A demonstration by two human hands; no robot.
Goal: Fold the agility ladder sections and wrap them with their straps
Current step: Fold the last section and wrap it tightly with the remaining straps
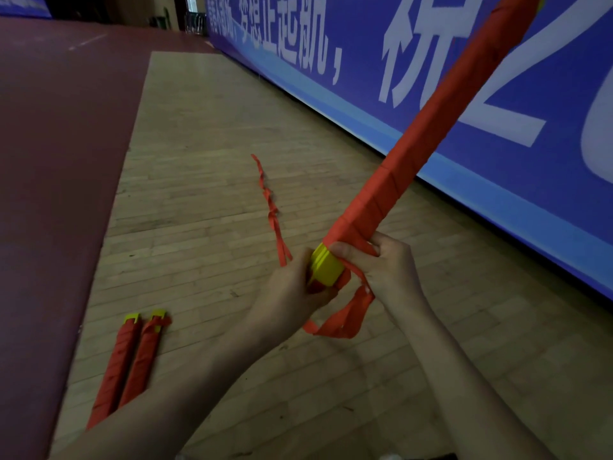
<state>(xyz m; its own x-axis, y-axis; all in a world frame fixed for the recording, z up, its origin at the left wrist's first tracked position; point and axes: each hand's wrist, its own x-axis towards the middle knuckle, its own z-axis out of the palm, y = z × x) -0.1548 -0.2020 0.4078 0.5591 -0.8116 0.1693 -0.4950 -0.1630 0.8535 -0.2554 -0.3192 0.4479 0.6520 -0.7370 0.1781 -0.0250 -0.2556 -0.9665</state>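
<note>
Bundle (414,154) is gripped by left hand (292,288), strap (345,315) pinched in right hand (386,268); strap is best tucked taut.

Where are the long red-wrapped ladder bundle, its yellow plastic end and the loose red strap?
Long red-wrapped ladder bundle (414,154), head view, middle of its wrapped length.
Yellow plastic end (326,265), head view, its top face.
Loose red strap (272,212), head view, its twisted middle stretch.

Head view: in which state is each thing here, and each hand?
Held bundle, strap-wrapped, tilted upward, yellow end bare.
Strap loop, loose, hanging.
Strap tail, loose, twisted, unwrapped.
Floor bundles, wrapped, lying side by side.
Left hand, grips the yellow end.
Right hand, grips the held bundle.
</note>
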